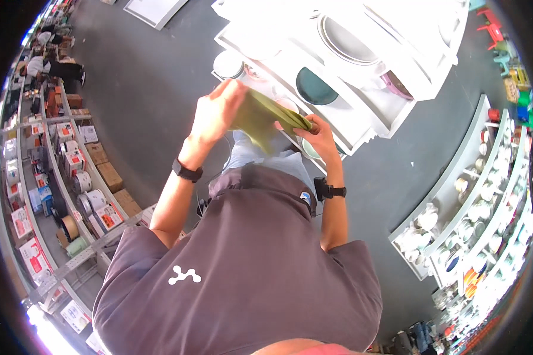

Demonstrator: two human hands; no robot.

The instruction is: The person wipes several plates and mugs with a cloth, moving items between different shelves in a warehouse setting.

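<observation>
An olive-green cloth hangs between my two hands in front of my waist, its right part folded in layers. My left hand is closed on its upper left end. With thumb and fingers, my right hand pinches the folded right end. Just beyond the cloth stands a tiered white display shelf. On it lie a dark green plate, a white round dish and a pinkish dish. The cloth partly hides the shelf's near tier.
Long racks with boxes and rolls run along the left. To the right, curved white shelves carry many small dishes. Another person is far off at the upper left. Grey floor lies between the racks and the display shelf.
</observation>
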